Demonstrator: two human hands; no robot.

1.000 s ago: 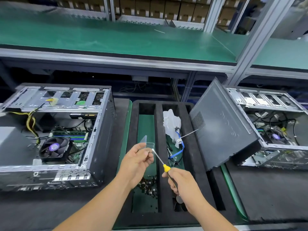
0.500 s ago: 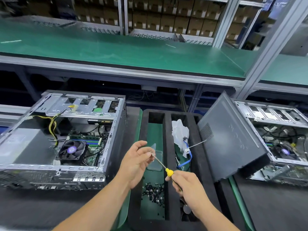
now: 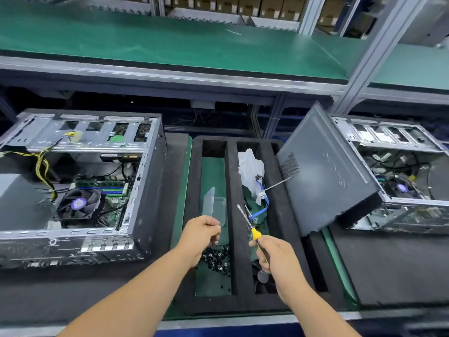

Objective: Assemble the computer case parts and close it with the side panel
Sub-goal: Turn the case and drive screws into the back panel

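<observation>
Here, two hands over a black foam tray (image 3: 233,171) in the middle of the surface (image 3: 401,263). Left hand (image 3: 199,233) with curled fingers, fingertips pinched together above a heap of small black screws (image 3: 215,257) in the left slot of the tray; whether one screw sits between the fingertips, cannot tell. Right hand (image 3: 275,257) closed around the yellow handle of a screwdriver (image 3: 250,226), shaft pointing up and to the left, tip free in the air, apart from the left hand. Behind the left hand, in the same slot, a clear plastic piece (image 3: 213,205). In the next slot, a white plastic bag (image 3: 250,170) and a blue cable (image 3: 263,201).

On the left, an open computer case (image 3: 80,188), lying on its side, with a fan (image 3: 79,204), a green board and yellow wires visible inside. On the right, a second open case (image 3: 398,176), also on its side. Dark side panel (image 3: 325,173) leaning tilted against this second case, lower edge resting on the right side of the tray. Above, a green shelf (image 3: 170,45), with cardboard boxes behind.
</observation>
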